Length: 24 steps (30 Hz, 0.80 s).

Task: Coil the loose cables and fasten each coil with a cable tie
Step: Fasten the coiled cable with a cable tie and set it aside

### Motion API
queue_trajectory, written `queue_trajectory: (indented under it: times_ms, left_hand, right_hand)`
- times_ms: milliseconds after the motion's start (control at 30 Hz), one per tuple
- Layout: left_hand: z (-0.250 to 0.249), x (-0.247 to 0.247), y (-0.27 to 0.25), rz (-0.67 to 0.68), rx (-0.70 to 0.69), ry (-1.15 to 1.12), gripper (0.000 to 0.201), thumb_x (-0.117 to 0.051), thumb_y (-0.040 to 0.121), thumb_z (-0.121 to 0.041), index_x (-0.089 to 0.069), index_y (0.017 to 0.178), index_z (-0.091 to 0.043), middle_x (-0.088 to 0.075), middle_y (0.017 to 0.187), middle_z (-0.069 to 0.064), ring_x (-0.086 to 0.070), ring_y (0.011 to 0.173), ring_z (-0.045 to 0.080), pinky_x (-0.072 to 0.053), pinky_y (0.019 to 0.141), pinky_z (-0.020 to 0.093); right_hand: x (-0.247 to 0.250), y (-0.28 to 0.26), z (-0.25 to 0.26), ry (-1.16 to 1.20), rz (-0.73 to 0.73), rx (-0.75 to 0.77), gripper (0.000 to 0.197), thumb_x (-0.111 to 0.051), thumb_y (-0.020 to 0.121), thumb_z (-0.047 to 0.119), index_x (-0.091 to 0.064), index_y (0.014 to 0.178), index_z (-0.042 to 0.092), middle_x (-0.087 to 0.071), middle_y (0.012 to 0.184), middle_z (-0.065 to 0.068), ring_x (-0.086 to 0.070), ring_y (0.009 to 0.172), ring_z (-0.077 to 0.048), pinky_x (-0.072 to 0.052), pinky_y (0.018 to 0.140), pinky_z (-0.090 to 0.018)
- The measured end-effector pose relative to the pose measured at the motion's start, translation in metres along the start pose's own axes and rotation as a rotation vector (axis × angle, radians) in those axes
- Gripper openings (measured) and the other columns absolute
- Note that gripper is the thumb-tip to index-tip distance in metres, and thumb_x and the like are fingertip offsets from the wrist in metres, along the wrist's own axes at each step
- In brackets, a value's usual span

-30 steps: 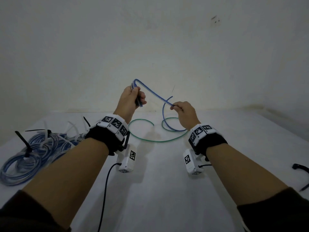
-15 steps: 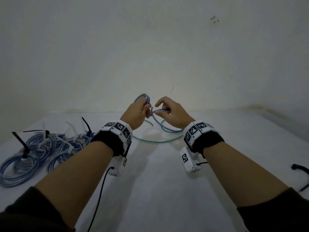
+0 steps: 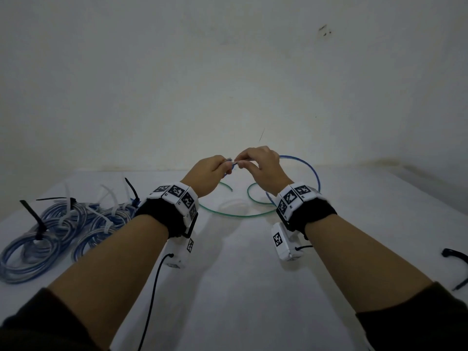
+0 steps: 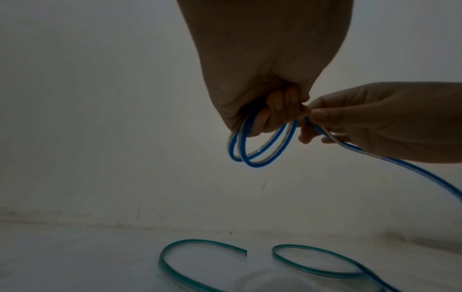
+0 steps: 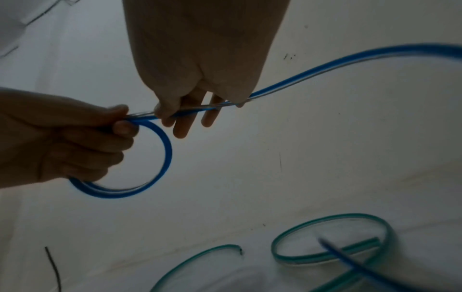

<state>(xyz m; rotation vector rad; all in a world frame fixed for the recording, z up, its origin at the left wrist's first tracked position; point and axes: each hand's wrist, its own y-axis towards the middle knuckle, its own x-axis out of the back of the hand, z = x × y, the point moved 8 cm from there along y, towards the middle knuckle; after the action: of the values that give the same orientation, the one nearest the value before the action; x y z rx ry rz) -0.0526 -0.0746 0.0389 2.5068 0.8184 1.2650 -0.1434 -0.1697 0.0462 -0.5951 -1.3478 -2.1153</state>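
A blue and clear cable (image 3: 311, 171) is held above the white table between both hands. My left hand (image 3: 215, 165) grips a small coil of it, two loops (image 4: 260, 146) hanging below the curled fingers (image 5: 105, 138). My right hand (image 3: 253, 160) pinches the cable's free run (image 5: 205, 107) right beside the left hand (image 4: 312, 116). From there the cable arcs out to the right and down to the table (image 5: 350, 59). A green and clear cable (image 3: 235, 215) lies loose on the table under the hands (image 4: 200, 243), curled in open loops (image 5: 332, 237).
A heap of blue coils (image 3: 50, 231) fastened with white and black cable ties (image 3: 33, 214) lies at the table's left. A black cable tie (image 3: 455, 257) lies at the right edge. A thin black lead (image 3: 152, 295) hangs from my left wrist camera. A pale wall stands behind.
My hands came together and sank lower. The right hand brought the cable's run to the left hand, adding a loop to the coil; the free part now arcs out to the right.
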Motion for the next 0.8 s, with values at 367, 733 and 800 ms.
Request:
queue_trajectory:
  times_ms: [367,733,800]
  left_hand:
    - [0.026,0.025,0.000,-0.173,0.210,-0.585,0.034,-0.037,0.098,-0.018,-0.046,0.065,-0.013,-0.033,0.038,-0.013,-0.027,0.037,0.001,-0.021,0.041,0.015]
    - [0.016,0.026,-0.002,-0.155,0.198,-0.709,0.033,-0.035,0.100,-0.022,-0.044,0.070,-0.014,-0.030,0.044,-0.014,-0.024,0.037,0.003,-0.022,0.039,0.013]
    - [0.018,0.028,-0.002,-0.181,0.209,-0.720,0.032,-0.035,0.101,-0.024,-0.042,0.070,-0.015,-0.030,0.044,-0.015,-0.024,0.037,0.003,-0.023,0.039,0.014]
  right_hand:
    - [0.012,-0.018,-0.050,0.082,-0.056,-0.273,0.022,-0.042,0.094,0.003,-0.052,0.113,0.008,-0.051,0.102,-0.012,-0.051,0.093,-0.026,-0.040,0.087,-0.039]
    - [0.003,-0.025,-0.055,-0.065,0.014,-0.319,0.025,-0.034,0.096,0.007,-0.056,0.099,0.017,-0.059,0.082,0.001,-0.054,0.090,-0.024,-0.033,0.089,-0.039]
    - [0.003,-0.024,-0.052,-0.023,0.010,-0.291,0.023,-0.034,0.097,0.009,-0.056,0.102,0.014,-0.057,0.087,-0.001,-0.053,0.090,-0.023,-0.035,0.093,-0.042]
